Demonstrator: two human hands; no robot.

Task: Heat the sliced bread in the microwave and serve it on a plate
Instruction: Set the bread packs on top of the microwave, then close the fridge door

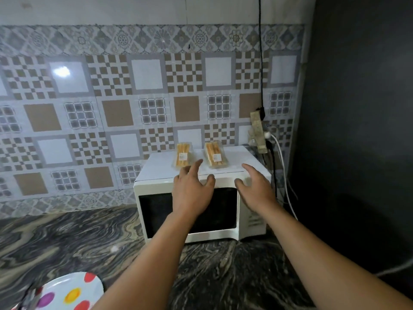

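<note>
A white microwave (156, 189) with a dark window stands on the marbled counter, its door closed. Two clear packs of sliced bread lie on its top: the left pack (183, 155) and the right pack (215, 155). My left hand (192, 189) is stretched out in front of the microwave, fingers spread, its fingertips just short of the left pack. My right hand (254, 186) hovers with relaxed fingers over the microwave's front right corner, to the right of the right pack. Neither hand holds anything. A white plate (73, 291) with coloured dots sits at the bottom left.
A power strip (258, 133) with plugged cables hangs on the tiled wall behind the microwave's right side. A dark wall (357, 130) closes off the right. The swirl-patterned counter (67, 242) stretches to the left of the microwave.
</note>
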